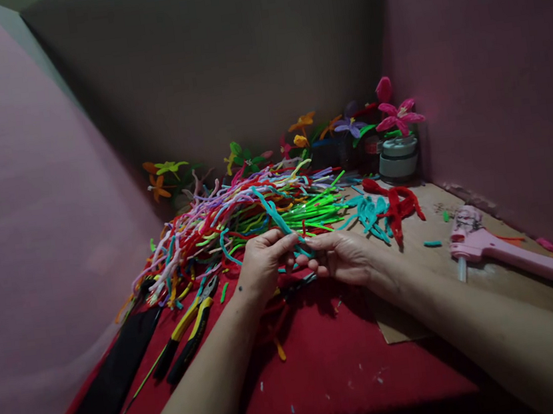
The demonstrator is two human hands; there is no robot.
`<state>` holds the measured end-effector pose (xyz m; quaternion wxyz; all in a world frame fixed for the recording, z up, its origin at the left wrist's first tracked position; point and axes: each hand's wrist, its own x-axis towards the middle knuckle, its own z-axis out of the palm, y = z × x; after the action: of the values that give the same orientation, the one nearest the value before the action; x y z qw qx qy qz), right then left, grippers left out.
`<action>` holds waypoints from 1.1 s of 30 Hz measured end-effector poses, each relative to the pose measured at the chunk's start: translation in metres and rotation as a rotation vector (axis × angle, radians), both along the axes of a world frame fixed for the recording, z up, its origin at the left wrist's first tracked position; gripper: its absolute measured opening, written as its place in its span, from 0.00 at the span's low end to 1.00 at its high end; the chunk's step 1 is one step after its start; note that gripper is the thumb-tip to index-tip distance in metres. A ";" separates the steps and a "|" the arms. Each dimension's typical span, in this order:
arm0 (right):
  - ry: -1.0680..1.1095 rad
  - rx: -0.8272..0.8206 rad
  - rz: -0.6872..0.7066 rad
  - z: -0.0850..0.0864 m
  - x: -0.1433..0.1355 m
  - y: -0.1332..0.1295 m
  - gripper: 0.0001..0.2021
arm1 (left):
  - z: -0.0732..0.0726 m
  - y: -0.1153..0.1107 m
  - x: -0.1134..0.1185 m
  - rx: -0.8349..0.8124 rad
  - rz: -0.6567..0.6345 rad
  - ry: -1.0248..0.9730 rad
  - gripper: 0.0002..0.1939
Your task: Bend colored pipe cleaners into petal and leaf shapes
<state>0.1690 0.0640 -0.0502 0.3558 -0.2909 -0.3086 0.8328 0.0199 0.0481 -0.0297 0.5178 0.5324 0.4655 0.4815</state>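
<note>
Between my two hands is a turquoise pipe cleaner [274,215], bent into a narrow looped shape that slants up to the left. My left hand [264,257] pinches its lower part with thumb and forefinger. From the other side, my right hand [339,255] closes its fingertips on the same end, and the two hands almost touch. Fingers partly hide where it is gripped. Just behind lies a big heap of many-coloured pipe cleaners [208,225], with a bundle of bright green ones [315,212] at its right.
Yellow-and-black pliers [190,328] and a black pouch [109,382] lie left on the red cloth [336,367]. Cardboard [417,284] at right bears turquoise petals [370,212], red petals [398,209] and a pink glue gun [519,258]. A pink flower [400,116] stands in a pot [398,158] behind.
</note>
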 end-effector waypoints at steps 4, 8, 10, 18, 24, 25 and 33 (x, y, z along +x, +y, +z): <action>0.007 -0.057 -0.050 -0.005 -0.001 0.002 0.05 | -0.003 0.000 0.001 0.067 0.024 0.004 0.10; -0.001 -0.020 -0.082 -0.003 -0.002 0.000 0.05 | -0.005 -0.001 0.003 0.161 0.079 0.026 0.09; -0.031 0.002 -0.103 0.001 -0.003 -0.002 0.05 | -0.005 -0.002 0.003 0.183 0.109 0.032 0.09; -0.086 0.056 -0.092 0.006 -0.002 -0.005 0.05 | -0.004 -0.002 0.003 0.215 0.140 0.025 0.11; 0.080 -0.094 0.044 0.004 0.003 -0.003 0.07 | -0.001 -0.003 0.003 0.189 0.099 0.049 0.11; 0.105 -0.110 0.069 0.003 0.004 -0.002 0.08 | 0.000 -0.003 0.003 0.190 0.090 0.046 0.11; 0.088 -0.105 0.005 -0.001 0.000 -0.005 0.05 | 0.002 -0.004 0.003 0.169 0.080 0.053 0.12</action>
<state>0.1690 0.0593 -0.0510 0.3512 -0.2715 -0.2492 0.8607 0.0232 0.0442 -0.0279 0.4388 0.5677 0.4578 0.5250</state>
